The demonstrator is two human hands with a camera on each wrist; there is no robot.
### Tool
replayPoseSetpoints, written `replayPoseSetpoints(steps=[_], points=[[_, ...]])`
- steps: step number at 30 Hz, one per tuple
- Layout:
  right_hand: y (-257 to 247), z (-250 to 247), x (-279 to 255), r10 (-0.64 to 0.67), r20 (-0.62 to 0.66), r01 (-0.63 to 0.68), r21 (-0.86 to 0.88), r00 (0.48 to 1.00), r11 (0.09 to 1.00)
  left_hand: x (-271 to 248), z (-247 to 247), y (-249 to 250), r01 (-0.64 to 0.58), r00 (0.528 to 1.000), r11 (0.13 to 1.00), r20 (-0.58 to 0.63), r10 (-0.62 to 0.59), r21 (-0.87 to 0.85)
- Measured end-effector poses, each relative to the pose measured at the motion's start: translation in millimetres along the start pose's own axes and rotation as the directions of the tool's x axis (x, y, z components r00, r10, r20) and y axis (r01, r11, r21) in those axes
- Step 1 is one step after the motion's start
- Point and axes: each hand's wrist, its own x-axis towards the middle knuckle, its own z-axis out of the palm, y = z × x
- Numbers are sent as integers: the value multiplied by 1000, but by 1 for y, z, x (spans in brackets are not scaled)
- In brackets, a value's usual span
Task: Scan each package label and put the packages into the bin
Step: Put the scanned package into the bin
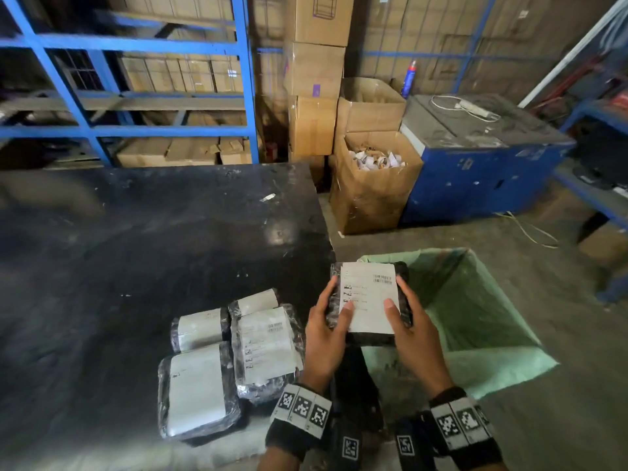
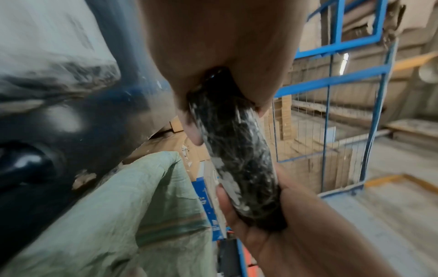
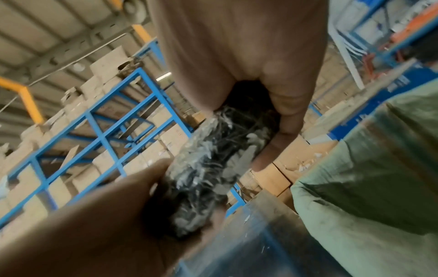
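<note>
I hold a black plastic-wrapped package [image 1: 368,300] with a white barcode label facing up, over the near left rim of the green sack-lined bin [image 1: 475,300]. My left hand [image 1: 336,302] grips its left edge and my right hand [image 1: 399,300] grips its right edge, thumbs on the label. Seen edge-on in the left wrist view, the package [image 2: 239,159] sits between my left hand [image 2: 225,56] and my right hand [image 2: 296,224]. In the right wrist view the package [image 3: 208,178] shows beside the green sack [image 3: 379,168]. Several labelled packages [image 1: 200,385] lie on the black table [image 1: 153,239].
An open cardboard box of paper scraps [image 1: 373,178] stands past the table's right end, with stacked boxes [image 1: 316,73] behind it. A blue machine [image 1: 475,158] stands to the right. Blue shelving [image 1: 136,96] lines the back wall. Bare concrete floor surrounds the bin.
</note>
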Motion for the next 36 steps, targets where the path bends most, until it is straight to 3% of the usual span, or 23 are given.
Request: replayPoseSetpoints(steps=[3,5,8,10,13,16,19,26,29,36], points=[[37,-31,42,37,25,-37,-1,999,999,22,37,-11,85,993,984,71,-97,156],[64,-55,71,73,95,-71,-21,993,997,37,59,-18,70,992,944,81,-101,324],[91,-88,109,157,208,-145,-74,965,987,52,86,-37,23,996,745,46,-72,667],[106,-105,136,251,290,-211,-163,923,964,57,106,-50,13,999,614,16,-41,789],[140,-113,183,400,389,-257,-370,830,893,57,128,-73,-17,998,487,40,-38,873],[182,-105,228,504,468,-203,-554,726,807,51,139,-101,-12,995,394,49,-83,919],[222,-83,256,558,489,-153,-645,670,749,45,147,-114,-21,991,364,66,-113,931],[280,-23,281,537,485,-220,-566,690,795,47,153,-133,-29,991,323,69,-112,946],[291,-1,282,516,479,-285,-474,710,833,46,148,-133,-31,989,350,79,-122,936],[321,49,255,463,394,-309,-395,794,865,46,141,-131,-51,976,345,121,-182,937]])
